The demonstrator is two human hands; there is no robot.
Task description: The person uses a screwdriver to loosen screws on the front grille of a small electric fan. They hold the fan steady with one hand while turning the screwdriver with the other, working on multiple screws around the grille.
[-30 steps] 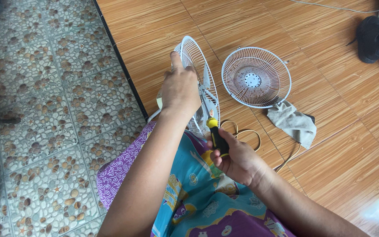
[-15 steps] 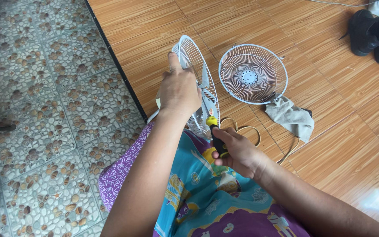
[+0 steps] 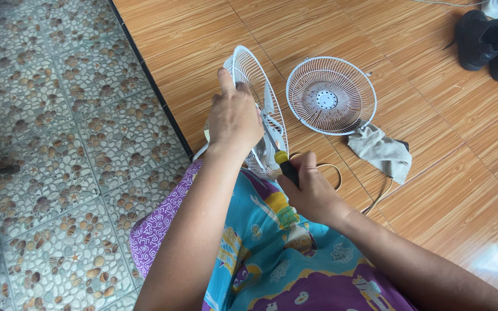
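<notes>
Item: small white fan (image 3: 263,124), rear wire guard and pale blades attached, front guard off. Stands tilted on edge at the person's lap, on the wood-pattern floor (image 3: 445,173) just beside the dark strip that borders the pebble-pattern tiles (image 3: 59,144).

Left hand (image 3: 234,118): closed over the fan's rim and back from above, thumb raised along the wire, fingers wrapped out of sight behind the guard. Firm hold on the fan.

Right hand (image 3: 309,193): just below the fan, fist closed around a screwdriver (image 3: 283,164) with black handle and yellow collar. The shaft points up into the fan's centre; the tip is hidden among blades and wires.

Detached front guard (image 3: 331,95): white wire, round, lying flat on the floor just right of the fan, hub disc at its middle.

Cloth (image 3: 383,152): grey-beige, crumpled, right of the fan, touching the detached guard's lower edge.

Cord (image 3: 332,170): tan, looped on the floor below the fan, beside the right hand, running under the cloth.

Black shoes (image 3: 488,43): far right of the fan, at the upper corner.

Garment (image 3: 272,253): turquoise and purple print, across the lap, below the fan.
</notes>
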